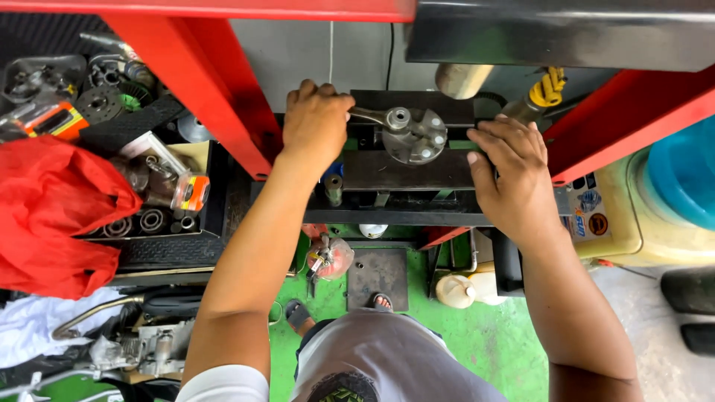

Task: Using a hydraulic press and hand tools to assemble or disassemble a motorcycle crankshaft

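A grey metal crankshaft half with its connecting rod lies on the dark steel bed of a red press frame. My left hand is curled over the left end of the bed, touching the tip of the connecting rod. Resting flat on the right end of the bed, just beside the round crank web, is my right hand, fingers spread. The press ram hangs above and behind the part.
A tray of bearings, gears and small bottles sits at left beside a red plastic bag. Engine parts lie on the green floor. A yellow machine with a blue drum stands at right. My sandalled feet show below.
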